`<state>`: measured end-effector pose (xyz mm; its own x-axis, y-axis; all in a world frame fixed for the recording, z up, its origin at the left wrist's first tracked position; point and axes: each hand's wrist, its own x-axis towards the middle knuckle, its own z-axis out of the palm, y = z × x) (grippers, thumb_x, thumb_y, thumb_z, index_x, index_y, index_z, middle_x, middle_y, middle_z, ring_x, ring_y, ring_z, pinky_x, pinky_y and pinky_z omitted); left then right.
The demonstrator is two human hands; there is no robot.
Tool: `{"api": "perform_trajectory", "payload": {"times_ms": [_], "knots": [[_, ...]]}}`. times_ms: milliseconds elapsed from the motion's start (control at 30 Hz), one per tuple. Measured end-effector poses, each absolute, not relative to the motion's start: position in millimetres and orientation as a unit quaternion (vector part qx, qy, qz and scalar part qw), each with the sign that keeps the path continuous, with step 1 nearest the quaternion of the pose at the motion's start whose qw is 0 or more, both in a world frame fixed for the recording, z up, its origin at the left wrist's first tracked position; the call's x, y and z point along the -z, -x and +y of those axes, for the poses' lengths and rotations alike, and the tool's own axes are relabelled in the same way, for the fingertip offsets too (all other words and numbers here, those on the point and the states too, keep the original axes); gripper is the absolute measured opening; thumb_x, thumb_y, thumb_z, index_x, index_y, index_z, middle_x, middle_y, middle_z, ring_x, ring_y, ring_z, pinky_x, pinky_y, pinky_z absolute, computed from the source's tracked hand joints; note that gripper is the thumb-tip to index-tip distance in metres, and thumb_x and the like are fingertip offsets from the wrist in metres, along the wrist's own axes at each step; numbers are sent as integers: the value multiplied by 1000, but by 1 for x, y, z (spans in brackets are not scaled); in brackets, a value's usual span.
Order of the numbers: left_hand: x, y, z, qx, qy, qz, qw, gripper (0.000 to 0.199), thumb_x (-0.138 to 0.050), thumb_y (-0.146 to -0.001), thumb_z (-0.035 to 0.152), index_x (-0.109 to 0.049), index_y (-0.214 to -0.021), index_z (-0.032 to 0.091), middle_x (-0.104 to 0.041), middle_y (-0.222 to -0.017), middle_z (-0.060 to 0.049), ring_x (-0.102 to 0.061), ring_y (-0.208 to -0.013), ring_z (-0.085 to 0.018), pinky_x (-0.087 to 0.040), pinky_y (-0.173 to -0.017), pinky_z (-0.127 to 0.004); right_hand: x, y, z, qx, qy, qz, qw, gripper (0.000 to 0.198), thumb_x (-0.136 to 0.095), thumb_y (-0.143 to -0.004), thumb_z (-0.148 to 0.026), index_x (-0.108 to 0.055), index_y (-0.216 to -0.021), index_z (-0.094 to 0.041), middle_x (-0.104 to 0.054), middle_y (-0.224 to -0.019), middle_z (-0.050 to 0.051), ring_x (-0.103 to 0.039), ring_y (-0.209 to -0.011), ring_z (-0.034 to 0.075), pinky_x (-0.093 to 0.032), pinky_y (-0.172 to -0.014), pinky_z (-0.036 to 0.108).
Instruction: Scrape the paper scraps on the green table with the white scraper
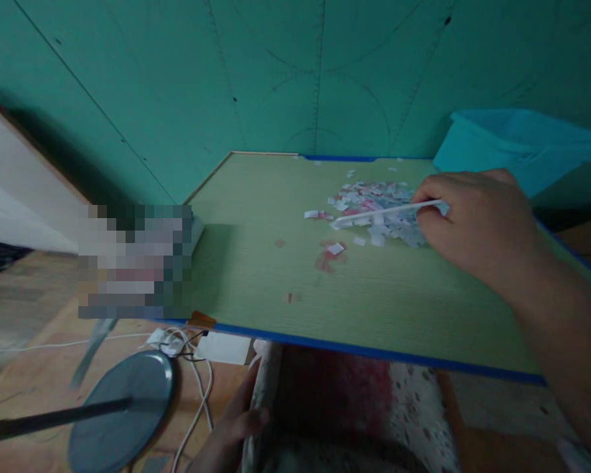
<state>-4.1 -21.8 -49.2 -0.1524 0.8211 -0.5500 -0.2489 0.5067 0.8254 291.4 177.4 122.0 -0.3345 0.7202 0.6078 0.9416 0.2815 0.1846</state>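
My right hand (477, 226) reaches over the green tabletop (256, 276) from the right. Its fingers are closed on a thin white strip (389, 213), which I see almost edge-on. The strip slants left across a pile of small white and pink paper scraps (369, 197). Loose paper pieces (335, 249) lie in front of the pile, beside pinkish stains. Below the table's front edge, my left hand (239, 417) is wrapped round the pale rim (263, 394) of an open container with a dark reddish inside. Part of that hand is out of frame.
A turquoise bin (512, 144) stands at the back right, against the green wall (276, 79). At the table's left end is a blurred-out object (138, 263). A round grey base with a pole (128, 410), white cables (201, 401) and a white box (224, 347) are on the floor.
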Motion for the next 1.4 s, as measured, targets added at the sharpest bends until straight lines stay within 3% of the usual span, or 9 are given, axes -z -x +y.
{"api": "perform_trajectory", "payload": {"times_ms": [167,333,467,567,733,900,1100,1233,1400], "knots": [[45,5,-19,-408,-247,607,635,45,-73,-57,34,-70,-100,23,-72,-104,-4,-21,-134,-32,2,-110,-42,-131,-301,178,263,599,-733,188,17,-43,-65,-18,-60,-71,-18,-61,-66,5,-49,-59,16,-27,-60,30],[46,4,-20,-434,-225,596,637,37,-74,-56,30,-72,-92,25,-73,-104,-2,-20,-134,-33,0,-110,-45,-139,-297,173,148,651,-697,263,15,-47,-63,-16,-60,-70,-18,-49,-55,0,-34,-48,9,-24,-52,25],[51,4,-23,-470,-177,633,589,34,-76,-50,26,-74,-85,27,-75,-95,-1,-20,-134,-34,-1,-110,-44,-140,-288,167,86,623,-717,301,12,-51,-60,-13,-60,-66,-17,-48,-54,-2,-34,-47,7,-25,-51,23],[50,4,-23,-469,-144,591,641,37,-75,-52,26,-73,-89,26,-75,-95,-3,-29,-131,-33,-1,-110,-44,-141,-286,164,70,628,-709,314,11,-53,-60,-13,-60,-66,-17,-45,-50,-4,-34,-45,6,-24,-49,23],[45,2,-21,-453,-148,547,688,52,-72,-54,25,-67,-106,23,-75,-97,-4,-43,-123,-31,-17,-108,-41,-141,-291,165,46,631,-685,361,9,-51,-63,-12,-59,-64,-17,-41,-48,-4,-36,-47,6,-23,-48,24],[45,-3,-21,-480,-144,550,668,64,-71,-54,24,-59,-117,23,-73,-104,-5,-43,-123,-32,-28,-104,-42,-140,-293,165,4,598,-670,439,11,-46,-68,-11,-51,-59,-15,-42,-53,-4,-38,-54,5,-25,-52,24],[48,8,-22,-422,-198,640,611,41,-77,-49,33,-74,-89,23,-74,-99,-5,-22,-133,-36,-5,-110,-45,-144,-294,164,-17,590,-661,463,16,-39,-70,-7,-47,-59,-15,-38,-52,-4,-37,-56,5,-26,-55,24],[47,9,-22,-424,-175,662,593,36,-80,-44,36,-75,-78,24,-75,-95,-5,-17,-133,-39,-8,-109,-50,-141,-293,163,-21,568,-680,464,17,-40,-72,-11,-45,-57,-16,-35,-50,-5,-33,-51,5,-21,-49,23],[40,4,-20,-438,-141,622,633,35,-78,-48,29,-74,-83,24,-75,-96,-5,-20,-133,-36,-4,-110,-50,-137,-290,160,6,544,-717,435,11,-42,-73,-16,-43,-62,-17,-34,-51,-4,-31,-49,5,-20,-46,23]]}}
